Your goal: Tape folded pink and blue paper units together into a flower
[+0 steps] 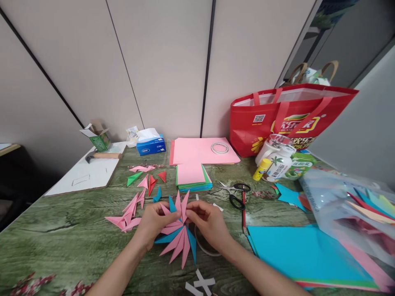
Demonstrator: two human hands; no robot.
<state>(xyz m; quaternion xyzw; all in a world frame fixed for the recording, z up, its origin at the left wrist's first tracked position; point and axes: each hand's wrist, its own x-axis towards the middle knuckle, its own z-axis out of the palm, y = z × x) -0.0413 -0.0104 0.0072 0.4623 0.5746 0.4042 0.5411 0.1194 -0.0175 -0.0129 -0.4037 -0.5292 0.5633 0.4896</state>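
Note:
A pink and blue folded-paper star (179, 242) with many pointed petals is held up between my two hands over the table. My left hand (155, 224) pinches its upper left part, thumb across the pink and blue points. On the upper right side, my right hand (208, 222) grips a pink point between thumb and fingers. Left of my hands lie loose pink folded paper pieces (126, 222), with red pieces (152, 185), a green piece (134, 178) and a blue piece (157, 195) above them. A roll of tape (207, 251) lies partly hidden beneath my right hand.
Paper stacks (191, 174) stand ahead, with black-handled scissors (237, 193) and a red pencil (244, 211) to their right. Blue sheets (302, 250) and a plastic bag (348, 205) occupy the right. A hammer (106, 155) rests on a white board (92, 176). White paper strips (202, 283) lie in front.

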